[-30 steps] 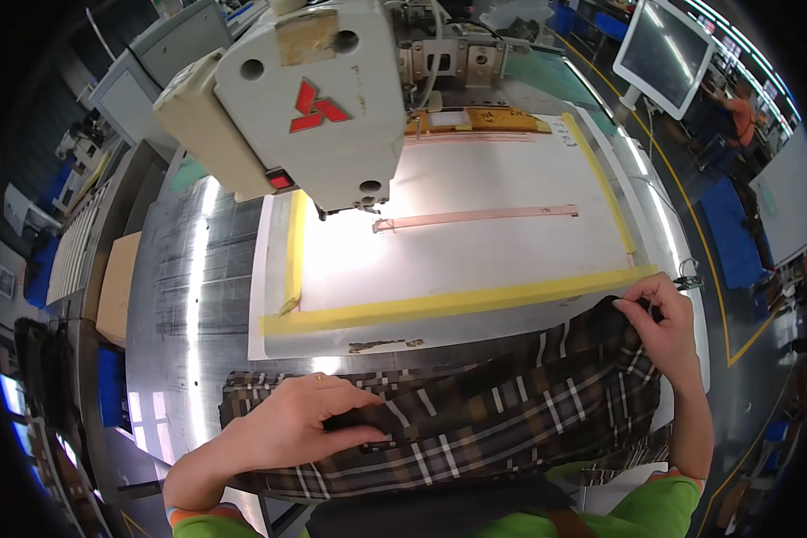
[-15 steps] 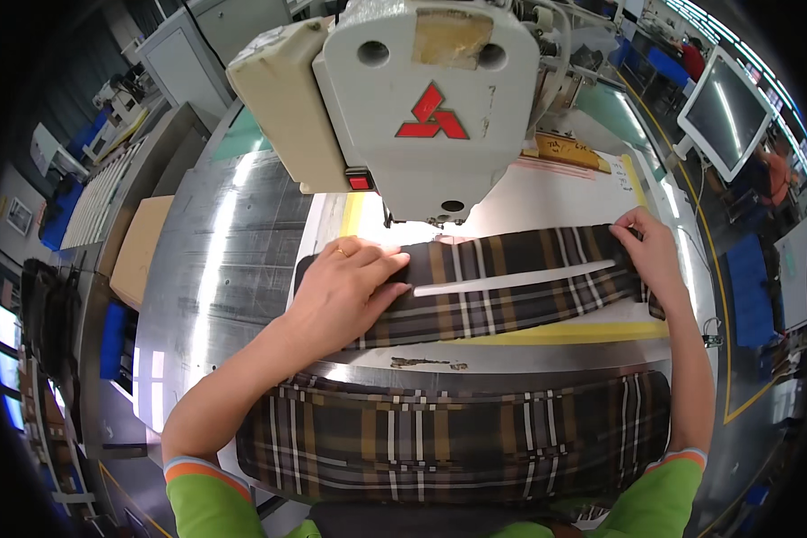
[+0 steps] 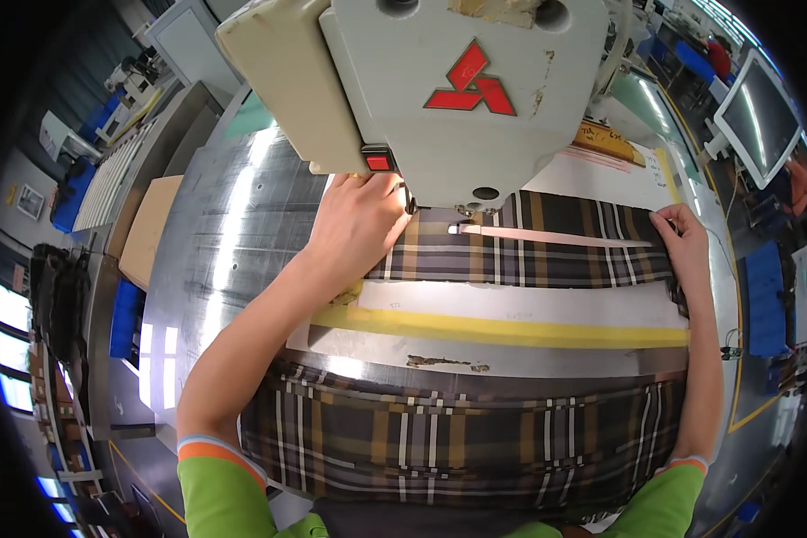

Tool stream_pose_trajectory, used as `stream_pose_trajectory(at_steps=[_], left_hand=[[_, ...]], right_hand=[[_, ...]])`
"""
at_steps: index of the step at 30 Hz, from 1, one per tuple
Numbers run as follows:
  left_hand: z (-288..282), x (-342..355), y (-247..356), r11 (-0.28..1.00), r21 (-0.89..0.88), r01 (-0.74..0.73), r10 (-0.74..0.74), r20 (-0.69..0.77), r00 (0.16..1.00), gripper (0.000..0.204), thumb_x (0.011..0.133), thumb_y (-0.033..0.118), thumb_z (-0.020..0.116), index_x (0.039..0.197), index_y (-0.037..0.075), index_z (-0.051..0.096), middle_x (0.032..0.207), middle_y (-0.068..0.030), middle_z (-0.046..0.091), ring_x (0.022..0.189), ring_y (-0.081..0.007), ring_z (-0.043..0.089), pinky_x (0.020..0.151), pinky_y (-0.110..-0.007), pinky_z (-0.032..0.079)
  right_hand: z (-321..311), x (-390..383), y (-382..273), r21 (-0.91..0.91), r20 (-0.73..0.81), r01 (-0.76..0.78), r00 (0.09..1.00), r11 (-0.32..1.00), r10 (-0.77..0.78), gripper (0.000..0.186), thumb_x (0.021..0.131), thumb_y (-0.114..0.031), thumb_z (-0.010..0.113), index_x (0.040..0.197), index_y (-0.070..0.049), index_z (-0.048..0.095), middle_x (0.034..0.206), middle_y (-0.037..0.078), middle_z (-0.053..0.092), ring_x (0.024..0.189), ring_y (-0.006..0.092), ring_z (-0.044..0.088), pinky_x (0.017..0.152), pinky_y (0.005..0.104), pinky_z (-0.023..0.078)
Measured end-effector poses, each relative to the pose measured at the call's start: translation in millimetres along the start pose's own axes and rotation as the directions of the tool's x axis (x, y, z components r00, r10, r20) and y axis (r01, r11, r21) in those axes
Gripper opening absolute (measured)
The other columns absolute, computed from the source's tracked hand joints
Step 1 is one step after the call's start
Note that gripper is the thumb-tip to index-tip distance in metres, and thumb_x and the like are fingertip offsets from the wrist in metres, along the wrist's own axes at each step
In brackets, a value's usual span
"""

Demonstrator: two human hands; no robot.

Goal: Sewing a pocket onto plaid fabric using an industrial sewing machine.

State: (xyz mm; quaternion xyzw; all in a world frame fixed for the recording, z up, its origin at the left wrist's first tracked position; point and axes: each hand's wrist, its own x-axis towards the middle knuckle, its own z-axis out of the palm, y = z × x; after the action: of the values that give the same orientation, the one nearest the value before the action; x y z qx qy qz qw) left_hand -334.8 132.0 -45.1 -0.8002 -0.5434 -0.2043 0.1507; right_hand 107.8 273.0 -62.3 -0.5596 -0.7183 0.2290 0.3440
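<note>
A strip-shaped piece of dark plaid fabric lies under the head of a sewing machine, with a narrow pale strip along its middle. At its left end my left hand is curled over the cloth, close beside the machine head; its fingertips are partly hidden. My right hand pinches the upper right corner between thumb and fingers. Beneath the fabric is a white template sheet edged with yellow tape.
Nearest me, a pile of plaid pieces lies along the table's front edge. The metal table extends left, with a brown cardboard piece beside it. A yellow-brown marked block sits behind, right. A monitor stands farther right.
Both hands have moved the plaid piece away from me, under the machine head. More of the white sheet and yellow tape now shows in front. The view has shifted closer to the machine.
</note>
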Motion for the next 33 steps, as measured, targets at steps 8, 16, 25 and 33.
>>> stream_pose_trajectory(at_steps=[8, 16, 25, 33], left_hand=[[4.3, -21.3, 24.0, 0.976, -0.213, -0.043, 0.026, -0.081, 0.996, 0.022, 0.086, 0.016, 0.078, 0.107, 0.011, 0.075, 0.110, 0.0003, 0.069, 0.098, -0.0218, 0.062, 0.083, -0.036, 0.050], [1.2, -18.1, 24.2, 0.969, -0.169, -0.182, 0.178, -0.039, 0.983, 0.033, 0.086, 0.009, 0.073, 0.118, 0.013, 0.069, 0.125, 0.0019, 0.066, 0.109, -0.0202, 0.057, 0.095, -0.037, 0.045], [4.6, -15.7, 21.5, 0.934, -0.297, -0.199, 0.200, -0.029, 0.979, 0.027, 0.089, 0.009, 0.072, 0.117, 0.011, 0.070, 0.126, -0.0028, 0.068, 0.112, -0.0211, 0.063, 0.090, -0.034, 0.043], [7.5, -14.5, 21.3, 0.920, -0.354, -0.168, 0.152, -0.074, 0.986, 0.023, 0.087, 0.009, 0.075, 0.110, 0.011, 0.071, 0.106, 0.0008, 0.067, 0.090, -0.0199, 0.057, 0.083, -0.033, 0.044]], right_hand=[[-8.2, 3.3, 7.5, -0.012, -0.010, 0.031, 0.999, 0.999, -0.031, 0.018, 0.095, -0.017, 0.071, 0.098, -0.001, 0.065, 0.085, 0.003, 0.068, 0.081, 0.0082, 0.059, 0.077, 0.0233, 0.046], [-13.8, -0.2, 10.5, -0.144, 0.001, 0.093, 0.996, 0.985, -0.094, 0.019, 0.095, -0.020, 0.071, 0.099, -0.003, 0.065, 0.085, 0.006, 0.070, 0.079, 0.0117, 0.062, 0.076, 0.0258, 0.048], [7.3, -30.1, -74.7, -0.371, 0.125, 0.633, 0.759, 0.679, -0.639, 0.026, 0.087, -0.012, 0.074, 0.111, -0.004, 0.068, 0.121, 0.011, 0.066, 0.109, 0.0312, 0.063, 0.092, 0.0394, 0.051], [116.3, -51.9, -153.9, -0.096, 0.347, 0.777, 0.612, 0.623, -0.710, 0.029, 0.091, -0.021, 0.072, 0.114, -0.006, 0.066, 0.107, 0.007, 0.060, 0.096, 0.0272, 0.061, 0.089, 0.0391, 0.050]])
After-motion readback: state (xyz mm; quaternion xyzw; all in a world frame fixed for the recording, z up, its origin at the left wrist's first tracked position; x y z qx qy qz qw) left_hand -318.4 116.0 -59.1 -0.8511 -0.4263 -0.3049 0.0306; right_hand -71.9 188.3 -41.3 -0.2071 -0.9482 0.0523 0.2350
